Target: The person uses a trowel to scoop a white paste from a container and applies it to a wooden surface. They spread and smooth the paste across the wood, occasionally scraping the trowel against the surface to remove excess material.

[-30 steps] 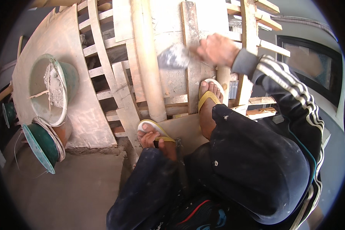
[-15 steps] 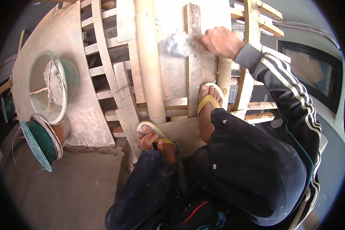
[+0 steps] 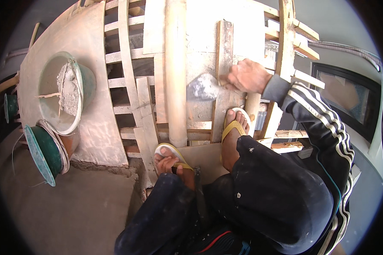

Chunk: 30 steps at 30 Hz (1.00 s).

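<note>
My right hand is closed round the handle of a trowel. The trowel's blade points left, smeared with grey-white mortar, over the boards between a bamboo pole and an upright wooden batten. Whether the blade touches the boards I cannot tell. Low down, by my left foot in its yellow-strapped sandal, the fingers of my left hand are curled beside a small dark thing I cannot make out. My left leg hides the rest of that hand.
At left, a tilted bucket with grey mortar and a stick leans on a large board. A green bucket lies below it. Gaps show in the wooden lattice. A dark-framed window is at right.
My right hand and the trowel have come down toward me, and the blade shows more sharply. My left hand stays by the left foot. The whole view has shifted slightly.
</note>
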Each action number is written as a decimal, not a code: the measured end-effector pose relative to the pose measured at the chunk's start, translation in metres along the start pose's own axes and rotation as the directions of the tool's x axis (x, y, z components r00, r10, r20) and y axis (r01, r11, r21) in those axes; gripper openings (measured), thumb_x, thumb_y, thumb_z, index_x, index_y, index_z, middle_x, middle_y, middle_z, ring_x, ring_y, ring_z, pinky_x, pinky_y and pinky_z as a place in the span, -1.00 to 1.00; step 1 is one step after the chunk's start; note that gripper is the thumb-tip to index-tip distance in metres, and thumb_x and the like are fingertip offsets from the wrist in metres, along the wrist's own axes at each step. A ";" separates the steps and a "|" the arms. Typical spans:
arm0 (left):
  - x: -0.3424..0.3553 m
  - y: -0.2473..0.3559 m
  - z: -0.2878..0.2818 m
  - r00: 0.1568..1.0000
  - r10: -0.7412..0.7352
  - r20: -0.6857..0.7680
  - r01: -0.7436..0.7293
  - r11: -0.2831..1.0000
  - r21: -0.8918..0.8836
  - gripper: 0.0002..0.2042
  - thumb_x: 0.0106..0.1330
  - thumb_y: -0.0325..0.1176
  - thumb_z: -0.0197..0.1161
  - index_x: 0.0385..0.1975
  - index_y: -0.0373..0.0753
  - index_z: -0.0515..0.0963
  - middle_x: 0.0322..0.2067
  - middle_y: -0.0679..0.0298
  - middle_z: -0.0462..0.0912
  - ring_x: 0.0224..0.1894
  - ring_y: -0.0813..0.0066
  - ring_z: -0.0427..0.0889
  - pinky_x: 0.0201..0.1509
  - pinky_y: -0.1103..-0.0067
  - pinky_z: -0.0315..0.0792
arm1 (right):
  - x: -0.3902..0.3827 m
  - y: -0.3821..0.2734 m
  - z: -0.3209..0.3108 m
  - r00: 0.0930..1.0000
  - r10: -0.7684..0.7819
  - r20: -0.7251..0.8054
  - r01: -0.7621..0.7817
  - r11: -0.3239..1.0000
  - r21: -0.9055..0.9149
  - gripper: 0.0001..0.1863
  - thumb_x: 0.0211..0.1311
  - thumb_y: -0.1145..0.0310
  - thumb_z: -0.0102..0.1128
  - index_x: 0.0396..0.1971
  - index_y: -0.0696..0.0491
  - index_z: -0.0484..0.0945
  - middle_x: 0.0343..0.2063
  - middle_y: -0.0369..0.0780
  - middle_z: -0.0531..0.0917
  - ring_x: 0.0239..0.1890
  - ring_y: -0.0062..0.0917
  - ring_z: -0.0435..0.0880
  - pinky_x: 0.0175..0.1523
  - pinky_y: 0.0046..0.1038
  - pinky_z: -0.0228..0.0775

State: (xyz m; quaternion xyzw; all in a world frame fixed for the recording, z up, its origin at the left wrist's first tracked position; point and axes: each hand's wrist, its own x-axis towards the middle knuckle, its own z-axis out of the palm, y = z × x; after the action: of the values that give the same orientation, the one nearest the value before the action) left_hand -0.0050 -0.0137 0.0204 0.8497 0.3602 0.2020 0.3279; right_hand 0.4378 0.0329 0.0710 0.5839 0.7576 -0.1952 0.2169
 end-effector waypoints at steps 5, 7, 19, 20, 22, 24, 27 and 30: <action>0.002 0.007 -0.007 0.999 -0.051 -0.006 0.051 0.999 -0.011 -0.80 0.22 -0.31 0.19 -0.21 -0.21 0.48 -0.27 0.24 0.59 -0.12 0.18 0.52 0.15 0.30 0.30 | 0.007 0.037 -0.030 0.948 0.312 -0.057 -0.314 0.949 -0.023 -0.59 0.41 0.03 -0.13 -0.37 0.05 0.52 -0.69 -0.20 0.47 -0.69 -0.53 0.51 -0.55 -0.38 0.51; 0.006 0.009 -0.004 0.999 -0.039 0.000 0.039 0.999 -0.032 -0.80 0.22 -0.32 0.19 -0.21 -0.21 0.48 -0.27 0.23 0.59 -0.12 0.18 0.52 0.15 0.30 0.30 | -0.012 0.071 -0.007 0.877 0.278 -0.392 -0.374 0.907 -0.193 -0.59 0.41 0.00 -0.15 -0.26 0.05 0.50 -0.78 -0.25 0.41 -0.80 -0.53 0.42 -0.63 -0.39 0.46; 0.007 0.012 -0.015 0.999 -0.044 0.012 0.044 0.999 -0.001 -0.81 0.22 -0.33 0.18 -0.21 -0.22 0.48 -0.27 0.23 0.59 -0.12 0.15 0.52 0.11 0.32 0.33 | 0.004 0.016 -0.024 0.993 0.102 -0.053 -0.106 0.991 -0.084 -0.61 0.40 0.13 -0.09 -0.50 0.07 0.55 -0.66 -0.14 0.54 -0.67 -0.43 0.61 -0.54 -0.38 0.55; 0.005 0.008 -0.012 0.999 -0.037 0.006 0.037 0.999 -0.011 -0.81 0.22 -0.33 0.18 -0.21 -0.22 0.48 -0.27 0.23 0.59 -0.12 0.15 0.52 0.11 0.32 0.33 | 0.003 0.028 -0.029 0.976 0.180 -0.124 -0.193 0.975 -0.106 -0.62 0.40 0.14 -0.09 -0.48 0.07 0.55 -0.65 -0.14 0.55 -0.66 -0.41 0.62 -0.52 -0.36 0.56; 0.005 0.007 -0.004 1.000 -0.014 -0.013 0.013 0.999 -0.032 -0.80 0.22 -0.32 0.18 -0.21 -0.22 0.48 -0.28 0.22 0.59 -0.11 0.15 0.52 0.10 0.32 0.33 | -0.003 0.067 -0.023 0.916 0.222 -0.334 -0.293 0.939 -0.179 -0.63 0.40 0.14 -0.09 -0.45 0.08 0.56 -0.64 -0.13 0.55 -0.65 -0.37 0.63 -0.51 -0.33 0.56; 0.005 0.006 0.002 0.999 -0.006 -0.042 0.005 0.999 -0.035 -0.80 0.22 -0.32 0.18 -0.21 -0.22 0.48 -0.28 0.23 0.60 -0.11 0.16 0.52 0.11 0.32 0.32 | -0.014 0.090 -0.018 0.856 0.181 -0.485 -0.303 0.934 -0.187 -0.57 0.38 0.04 -0.09 -0.38 0.11 0.58 -0.63 -0.09 0.58 -0.65 -0.35 0.65 -0.49 -0.29 0.60; 0.001 0.003 -0.001 0.998 -0.005 -0.065 0.005 1.000 -0.001 -0.80 0.21 -0.32 0.19 -0.21 -0.22 0.48 -0.29 0.24 0.60 -0.10 0.17 0.51 0.12 0.32 0.31 | -0.011 0.056 -0.059 0.955 0.285 0.075 -0.287 0.958 0.015 -0.50 0.37 -0.05 -0.12 -0.31 0.12 0.58 -0.61 -0.06 0.61 -0.58 -0.39 0.68 -0.39 -0.29 0.64; 0.003 0.001 0.002 0.998 0.019 -0.063 -0.019 1.000 0.000 -0.80 0.21 -0.31 0.19 -0.22 -0.21 0.49 -0.28 0.25 0.60 -0.10 0.18 0.51 0.12 0.33 0.31 | 0.001 0.059 -0.022 0.987 0.092 -0.130 -0.101 0.993 -0.065 -0.44 0.42 -0.10 -0.27 -0.32 0.10 0.54 -0.70 -0.15 0.51 -0.68 -0.49 0.59 -0.51 -0.33 0.59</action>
State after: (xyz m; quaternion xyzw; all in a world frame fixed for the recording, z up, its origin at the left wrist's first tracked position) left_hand -0.0015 -0.0124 0.0198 0.8460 0.3623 0.2320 0.3149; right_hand 0.4921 0.0598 0.0858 0.6232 0.7471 -0.1197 0.1981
